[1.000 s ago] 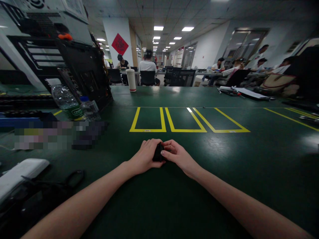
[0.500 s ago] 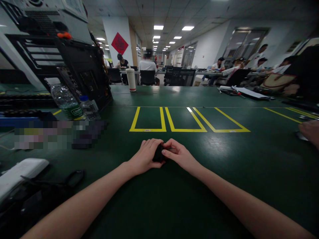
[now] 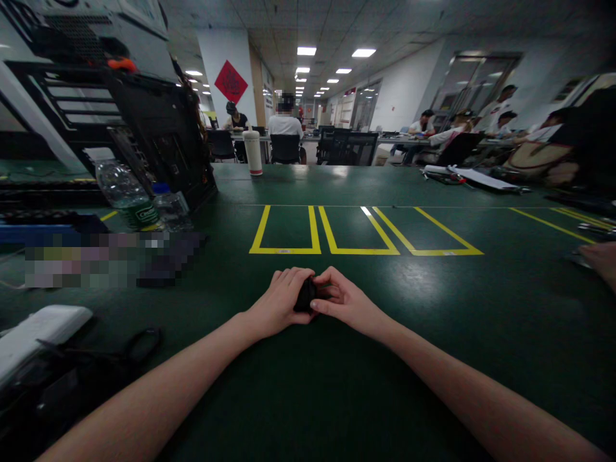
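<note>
So both hands are on a small black thing [image 3: 305, 296], and it's sitting right between them, just this side of the yellow tape [image 3: 285, 251] on the green table [image 3: 308, 398]. Can't tell if it's resting on the tabletop or held slightly above it, and it's too covered up to say what it is. The left hand [image 3: 283, 298] is wrapped around it, fingers over the top and far side, thumb along the near side, so yeah, that grip is closed on it. The right hand [image 3: 344, 300] has its thumb and index fingertip up against the right edge, but whether it's actually pinching anything, I can't tell.

Off to the left there's a clear bottle [image 3: 122, 190] with a green label, right next to a smaller one with a blue cap [image 3: 162, 188], plus some black cables [image 3: 144, 345] nearer the camera. A white cup [image 3: 253, 153] stands upright near the far edge. Someone else's hand [image 3: 604, 258] pokes in at the right edge, well apart from these two.
</note>
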Action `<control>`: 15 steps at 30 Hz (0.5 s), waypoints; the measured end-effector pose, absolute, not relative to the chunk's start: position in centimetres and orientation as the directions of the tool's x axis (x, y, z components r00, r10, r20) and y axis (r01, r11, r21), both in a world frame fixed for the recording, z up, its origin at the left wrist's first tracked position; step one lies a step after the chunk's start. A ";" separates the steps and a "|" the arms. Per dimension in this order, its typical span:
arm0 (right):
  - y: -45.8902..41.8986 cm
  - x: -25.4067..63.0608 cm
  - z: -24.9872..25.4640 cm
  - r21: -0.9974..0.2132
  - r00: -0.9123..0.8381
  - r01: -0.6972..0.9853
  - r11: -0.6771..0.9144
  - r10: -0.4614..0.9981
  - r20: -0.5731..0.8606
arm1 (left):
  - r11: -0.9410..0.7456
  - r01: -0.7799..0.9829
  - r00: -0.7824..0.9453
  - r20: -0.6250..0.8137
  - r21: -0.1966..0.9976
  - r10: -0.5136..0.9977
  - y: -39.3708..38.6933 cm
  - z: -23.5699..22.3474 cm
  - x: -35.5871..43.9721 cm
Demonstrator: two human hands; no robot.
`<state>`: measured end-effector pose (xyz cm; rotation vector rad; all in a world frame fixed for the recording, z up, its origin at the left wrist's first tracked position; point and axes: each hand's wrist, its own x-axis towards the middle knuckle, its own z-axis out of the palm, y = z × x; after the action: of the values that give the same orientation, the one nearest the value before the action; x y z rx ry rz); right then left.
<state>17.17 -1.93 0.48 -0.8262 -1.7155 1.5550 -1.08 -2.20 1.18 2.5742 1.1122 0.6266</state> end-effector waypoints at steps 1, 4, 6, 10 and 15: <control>-1.9 17.1 0.4 -0.996 -0.569 0.008 0.092 0.819 0.071 | -0.672 0.625 0.611 0.286 0.398 0.738 -2.2 1.2 -1.0; -1.6 17.0 0.2 -0.995 -0.545 0.000 0.098 0.834 0.082 | -0.678 0.621 0.612 0.296 0.393 0.733 -2.2 1.2 -1.0; -1.5 17.0 0.2 -0.996 -0.528 0.023 0.089 0.847 0.064 | -0.679 0.617 0.616 0.294 0.398 0.731 -2.3 1.2 -1.0; -1.5 17.1 0.4 -0.994 -0.529 0.090 0.057 0.849 0.001 | -0.678 0.608 0.616 0.295 0.413 0.731 -2.3 1.3 -1.0; -1.7 17.3 0.7 -0.996 -0.589 0.029 0.084 0.806 0.050 | -0.672 0.609 0.617 0.279 0.422 0.735 -2.2 1.2 -1.2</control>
<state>17.31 -1.68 0.67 -0.8294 -1.7326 1.5691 -1.20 -2.21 1.16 2.5582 1.0915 0.6312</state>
